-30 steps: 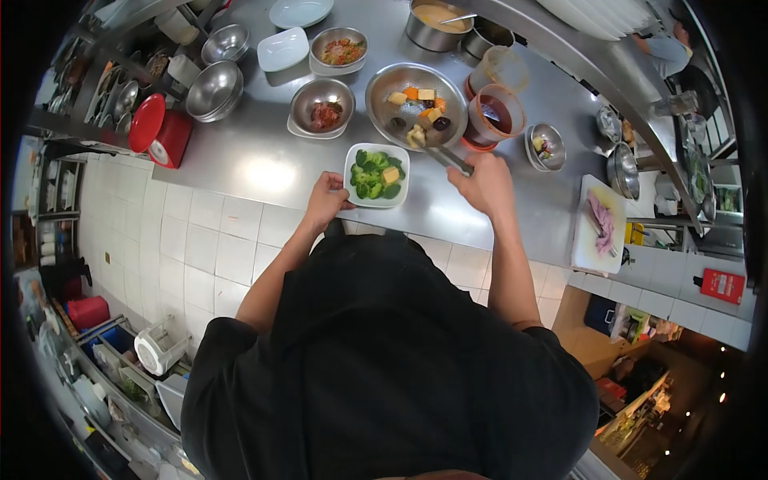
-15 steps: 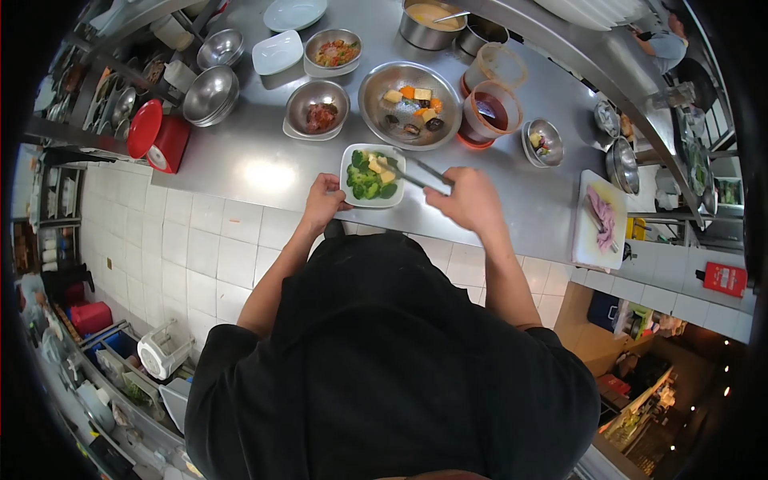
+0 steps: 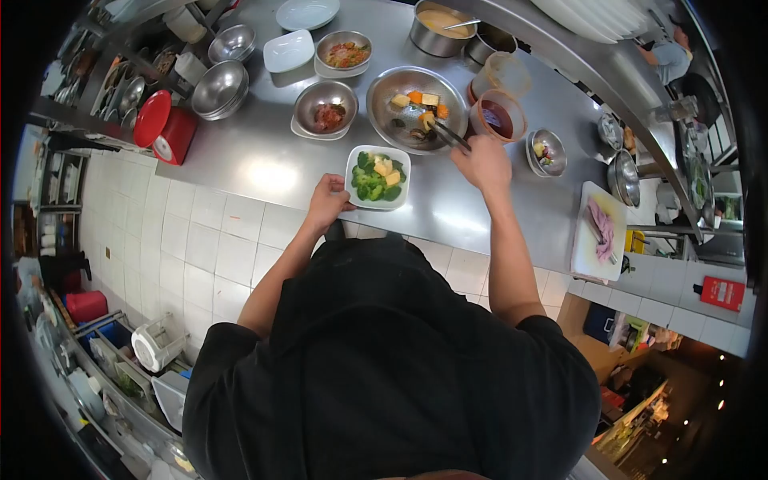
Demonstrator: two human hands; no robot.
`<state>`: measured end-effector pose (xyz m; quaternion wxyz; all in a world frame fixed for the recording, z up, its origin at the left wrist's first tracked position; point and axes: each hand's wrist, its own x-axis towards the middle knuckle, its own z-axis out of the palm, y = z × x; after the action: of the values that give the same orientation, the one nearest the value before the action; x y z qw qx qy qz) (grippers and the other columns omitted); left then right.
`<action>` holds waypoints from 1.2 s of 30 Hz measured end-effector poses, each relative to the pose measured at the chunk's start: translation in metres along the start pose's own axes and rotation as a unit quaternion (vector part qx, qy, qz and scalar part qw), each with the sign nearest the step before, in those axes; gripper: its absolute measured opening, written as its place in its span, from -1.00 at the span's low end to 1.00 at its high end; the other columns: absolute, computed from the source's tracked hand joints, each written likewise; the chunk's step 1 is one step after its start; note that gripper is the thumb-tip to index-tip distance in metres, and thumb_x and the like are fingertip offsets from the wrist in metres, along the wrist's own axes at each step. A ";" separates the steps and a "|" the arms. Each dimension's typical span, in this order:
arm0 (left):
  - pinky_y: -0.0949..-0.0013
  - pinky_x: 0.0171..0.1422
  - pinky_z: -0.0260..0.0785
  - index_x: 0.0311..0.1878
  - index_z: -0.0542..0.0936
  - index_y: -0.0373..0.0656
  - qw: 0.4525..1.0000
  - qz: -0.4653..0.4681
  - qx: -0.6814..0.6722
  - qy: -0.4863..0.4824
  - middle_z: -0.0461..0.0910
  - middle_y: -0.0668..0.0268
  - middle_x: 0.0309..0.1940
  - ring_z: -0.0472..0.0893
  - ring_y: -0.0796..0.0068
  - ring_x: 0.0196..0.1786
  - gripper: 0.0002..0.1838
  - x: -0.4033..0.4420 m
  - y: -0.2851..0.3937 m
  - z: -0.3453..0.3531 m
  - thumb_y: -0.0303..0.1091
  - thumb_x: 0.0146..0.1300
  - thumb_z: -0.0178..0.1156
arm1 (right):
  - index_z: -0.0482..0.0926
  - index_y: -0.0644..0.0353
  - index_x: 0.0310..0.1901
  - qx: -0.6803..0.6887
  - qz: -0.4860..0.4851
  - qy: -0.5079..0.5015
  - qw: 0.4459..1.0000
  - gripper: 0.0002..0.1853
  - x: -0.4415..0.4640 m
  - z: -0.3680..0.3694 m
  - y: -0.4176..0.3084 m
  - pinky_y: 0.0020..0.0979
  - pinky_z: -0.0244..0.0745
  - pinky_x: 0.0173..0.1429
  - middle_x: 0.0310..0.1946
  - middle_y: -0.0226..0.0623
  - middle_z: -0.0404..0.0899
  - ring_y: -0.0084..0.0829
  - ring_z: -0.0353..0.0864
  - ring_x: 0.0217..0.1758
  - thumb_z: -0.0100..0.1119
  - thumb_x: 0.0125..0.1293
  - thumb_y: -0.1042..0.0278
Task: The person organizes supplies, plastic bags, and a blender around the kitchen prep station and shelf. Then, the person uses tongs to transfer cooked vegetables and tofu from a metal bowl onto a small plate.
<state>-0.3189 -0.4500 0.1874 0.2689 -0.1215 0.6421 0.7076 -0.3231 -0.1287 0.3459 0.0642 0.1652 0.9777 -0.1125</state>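
A white square dish of broccoli with several pale yellow cubes on top stands at the counter's front edge. My left hand grips its left rim, fingers curled. Above and right of the dish, my right hand is closed round a pair of metal tongs. The tips reach into a wide steel bowl and touch a yellow-orange piece; whether they pinch it I cannot tell. Yellow cubes, orange chunks and dark mushroom-like pieces lie in that bowl.
Left of the steel bowl sits a smaller bowl of reddish meat. Close on its right are orange-rimmed tubs, one holding dark liquid. A pot of yellowish soup stands behind. A white cutting board lies far right, a red scale far left.
My right hand has moved the tongs up and right, from the white dish to the steel bowl. My left hand keeps its grip on the dish.
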 end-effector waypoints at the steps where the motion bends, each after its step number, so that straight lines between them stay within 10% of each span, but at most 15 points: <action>1: 0.23 0.00 0.74 0.15 0.37 -0.28 1.000 0.005 0.004 -0.002 0.43 0.14 0.05 0.64 0.24 0.00 -0.59 0.001 0.000 0.000 -0.69 0.23 0.12 | 0.76 0.31 -0.24 0.033 -0.028 0.024 0.999 -0.60 -0.015 -0.006 0.000 -0.05 0.65 -0.04 -0.34 0.07 0.73 0.04 0.76 -0.20 0.39 0.15 0.06; 12: 0.24 -0.02 0.75 0.15 0.37 -0.29 1.000 0.000 0.026 0.007 0.40 0.11 0.08 0.63 0.23 0.02 -0.59 -0.001 0.006 0.002 -0.69 0.22 0.12 | 0.77 0.34 -0.23 0.151 -0.084 -0.131 0.976 -0.57 -0.079 0.043 -0.028 -0.10 0.57 -0.16 -0.47 0.07 0.66 0.02 0.69 -0.37 0.42 0.12 0.05; 29: 0.26 -0.07 0.75 0.15 0.38 -0.29 1.000 0.010 0.011 0.002 0.41 0.10 0.06 0.62 0.23 0.02 -0.59 -0.001 0.001 0.000 -0.67 0.22 0.13 | 0.73 0.31 -0.14 -0.031 -0.119 0.019 0.992 -0.55 0.073 0.040 -0.040 -0.03 0.66 0.02 -0.22 0.05 0.75 0.04 0.76 -0.12 0.37 0.19 0.01; 36: 0.24 -0.01 0.75 0.15 0.37 -0.31 1.000 0.012 -0.001 -0.002 0.43 0.09 0.08 0.64 0.22 0.02 -0.60 -0.001 -0.002 -0.001 -0.68 0.23 0.13 | 0.74 0.24 -0.25 0.076 -0.163 0.007 0.984 -0.62 -0.014 -0.002 -0.033 -0.01 0.62 -0.10 -0.24 0.05 0.70 0.06 0.73 -0.20 0.37 0.20 0.02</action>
<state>-0.3173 -0.4516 0.1866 0.2614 -0.1126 0.6419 0.7120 -0.3211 -0.1633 0.3564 0.0258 0.0091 0.9806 -0.1942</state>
